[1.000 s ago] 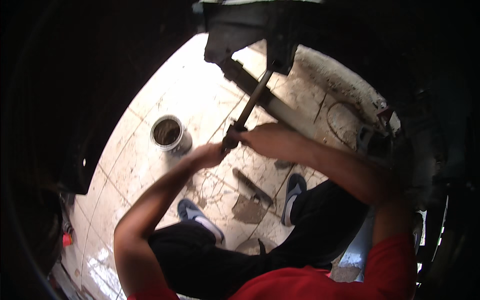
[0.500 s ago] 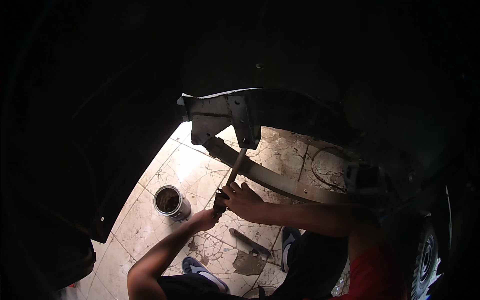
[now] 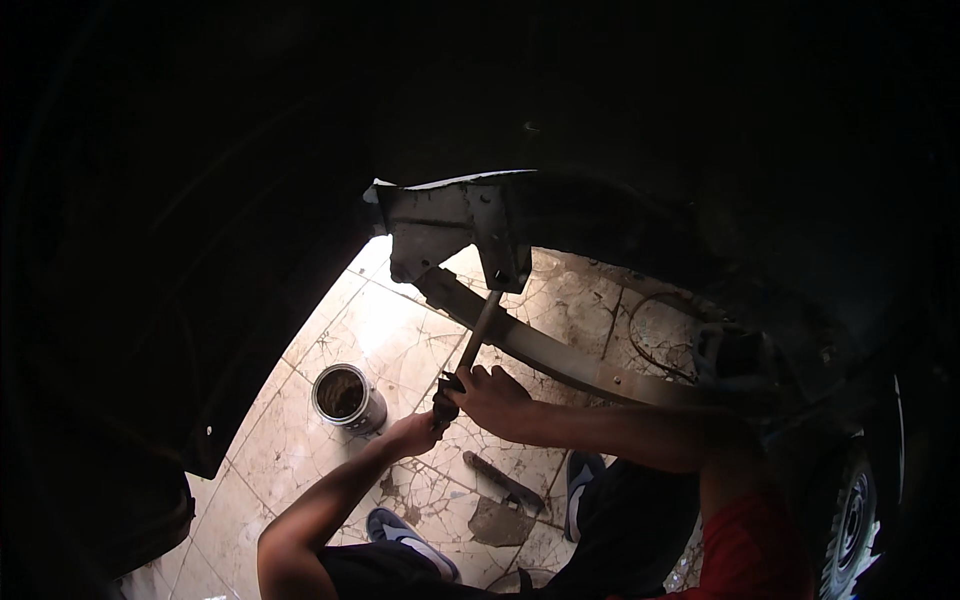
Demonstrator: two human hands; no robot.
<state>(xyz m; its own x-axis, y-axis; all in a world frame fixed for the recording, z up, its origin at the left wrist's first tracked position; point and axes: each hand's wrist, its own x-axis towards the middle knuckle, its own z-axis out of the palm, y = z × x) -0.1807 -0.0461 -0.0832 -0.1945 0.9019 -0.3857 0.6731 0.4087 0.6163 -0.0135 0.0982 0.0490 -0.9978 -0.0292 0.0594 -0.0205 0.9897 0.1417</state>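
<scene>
Below bracket (image 3: 432,228), rod (image 3: 482,332) held at dark lower end by left hand (image 3: 412,436) and right hand (image 3: 495,405), fingers (image 3: 480,379) curled round it, can (image 3: 374,410) set on tiled floor (image 3: 290,440)

A slim, straight, brownish-dark rod (image 3: 481,335) runs aslant through the middle of the scene, its far end to the right and its near end to the left. At that near end sits a chunky, darker fitting (image 3: 445,397), gripped and partly covered, its exact shape unclear.
</scene>
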